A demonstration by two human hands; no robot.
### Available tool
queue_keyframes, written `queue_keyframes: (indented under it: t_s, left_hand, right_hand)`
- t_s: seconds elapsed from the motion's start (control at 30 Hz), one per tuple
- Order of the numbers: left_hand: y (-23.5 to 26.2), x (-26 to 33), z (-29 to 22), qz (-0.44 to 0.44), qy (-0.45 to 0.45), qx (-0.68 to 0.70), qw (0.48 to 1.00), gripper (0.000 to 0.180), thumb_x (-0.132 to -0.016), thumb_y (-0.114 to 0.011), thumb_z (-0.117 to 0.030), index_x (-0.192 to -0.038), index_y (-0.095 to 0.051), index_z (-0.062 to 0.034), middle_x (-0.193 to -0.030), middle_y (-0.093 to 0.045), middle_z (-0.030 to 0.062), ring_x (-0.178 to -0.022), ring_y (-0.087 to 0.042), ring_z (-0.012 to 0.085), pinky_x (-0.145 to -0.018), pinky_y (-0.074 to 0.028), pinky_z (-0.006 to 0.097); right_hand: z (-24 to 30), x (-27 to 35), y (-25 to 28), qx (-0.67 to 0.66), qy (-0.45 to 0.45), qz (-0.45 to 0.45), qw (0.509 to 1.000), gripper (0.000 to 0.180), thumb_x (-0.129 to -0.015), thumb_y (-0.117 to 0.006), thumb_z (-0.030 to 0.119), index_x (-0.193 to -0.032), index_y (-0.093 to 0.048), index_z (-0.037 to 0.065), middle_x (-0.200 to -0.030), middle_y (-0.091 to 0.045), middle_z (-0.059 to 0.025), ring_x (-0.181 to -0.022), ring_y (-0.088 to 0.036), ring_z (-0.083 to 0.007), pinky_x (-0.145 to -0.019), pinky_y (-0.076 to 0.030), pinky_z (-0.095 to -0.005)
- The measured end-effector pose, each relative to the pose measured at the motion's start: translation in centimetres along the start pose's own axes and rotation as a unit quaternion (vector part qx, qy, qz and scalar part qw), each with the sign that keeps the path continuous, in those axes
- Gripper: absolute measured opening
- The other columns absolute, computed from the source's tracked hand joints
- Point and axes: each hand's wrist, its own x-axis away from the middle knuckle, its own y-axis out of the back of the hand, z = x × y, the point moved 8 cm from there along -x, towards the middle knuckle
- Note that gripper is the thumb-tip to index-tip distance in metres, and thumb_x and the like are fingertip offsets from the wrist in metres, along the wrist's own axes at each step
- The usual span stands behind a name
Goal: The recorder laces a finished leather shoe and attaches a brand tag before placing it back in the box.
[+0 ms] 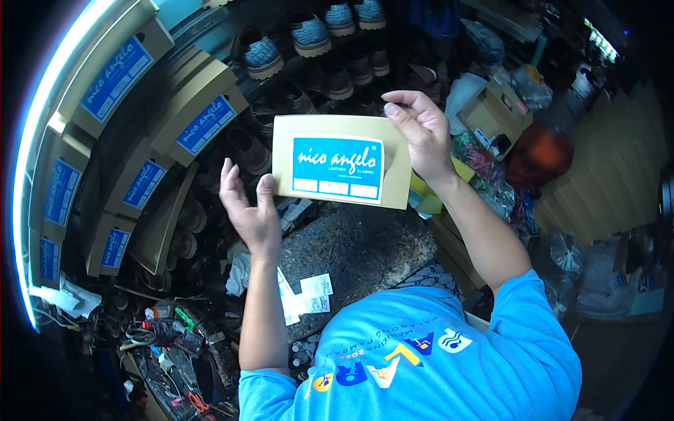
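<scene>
A tan cardboard shoebox (283,147) is in front of me, its end panel facing up toward me. On that panel is a blue label (337,170) with white lettering; its right edge looks slightly lifted or shadowed. My left hand (254,217) is at the box's lower left side, fingers spread, thumb by the edge and seeming to touch it. My right hand (425,133) overlaps the upper right corner, thumb and index fingertips close together above the top edge. What they pinch, if anything, cannot be made out. The box's underside is hidden.
Below the box is a dark, worn stone-like block (365,245) with white paper slips (316,292). Labelled shoeboxes (203,105) line the left shelves. Shoes (309,35) stand beyond. Tools and cords (182,344) clutter the lower left. An open carton (491,112) and plastic bags lie right.
</scene>
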Motion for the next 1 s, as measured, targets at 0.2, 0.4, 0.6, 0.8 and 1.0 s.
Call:
queue_keyframes:
  t_s: [0.2,0.4,0.6,0.8,1.0]
  left_hand:
    - [-4.9,5.2,-5.2,0.192,-0.090,-0.339,0.916,0.104,-0.094,-0.035,-0.076,-0.155,-0.020,0.0066,-0.162,-0.002,0.0340,-0.151,0.010,0.0484,-0.117,0.012,0.060]
    - [-2.9,4.4,-4.6,0.180,-0.103,-0.325,0.923,0.108,-0.093,-0.024,-0.079,-0.158,-0.003,0.0044,-0.165,0.007,0.0280,-0.153,0.015,0.0402,-0.117,0.015,0.057]
    - [-6.5,7.6,-9.0,0.317,-0.210,-0.312,0.871,0.107,-0.089,-0.023,-0.083,-0.160,-0.014,-0.0029,-0.165,-0.014,0.0250,-0.155,-0.007,0.0374,-0.118,0.013,0.059]
    - [0.1,4.1,1.6,0.247,0.014,-0.276,0.929,0.099,-0.095,-0.025,-0.076,-0.161,-0.009,-0.0043,-0.168,-0.007,0.0190,-0.155,0.002,0.0359,-0.116,0.010,0.063]
    - [-5.0,6.5,-6.5,0.300,-0.239,-0.276,0.881,0.106,-0.090,-0.021,-0.082,-0.157,-0.024,0.0009,-0.165,-0.019,0.0218,-0.155,-0.011,0.0310,-0.119,0.012,0.058]
  right_hand:
    - [2.9,-0.2,0.5,0.002,-0.005,-0.044,0.999,0.023,-0.100,-0.059,0.010,-0.120,-0.055,0.000,-0.074,-0.067,-0.0032,-0.065,-0.057,-0.0023,-0.061,-0.045,-0.0200]
    - [2.9,1.1,0.0,0.041,0.019,-0.068,0.997,0.022,-0.101,-0.058,0.010,-0.120,-0.055,0.000,-0.074,-0.068,-0.0041,-0.066,-0.057,-0.0015,-0.061,-0.044,-0.0195]
    - [3.2,1.3,-0.9,0.026,0.006,-0.065,0.998,0.022,-0.101,-0.058,0.010,-0.120,-0.055,0.000,-0.075,-0.069,-0.0049,-0.066,-0.057,-0.0019,-0.062,-0.045,-0.0195]
    - [2.8,2.1,0.0,0.060,0.008,-0.060,0.996,0.023,-0.100,-0.058,0.009,-0.121,-0.054,0.000,-0.074,-0.068,-0.0046,-0.066,-0.057,-0.0021,-0.063,-0.045,-0.0194]
    - [4.0,2.1,-1.4,0.031,0.003,-0.044,0.999,0.024,-0.101,-0.057,0.009,-0.122,-0.051,0.000,-0.073,-0.068,-0.0037,-0.066,-0.058,-0.0024,-0.063,-0.045,-0.0186]
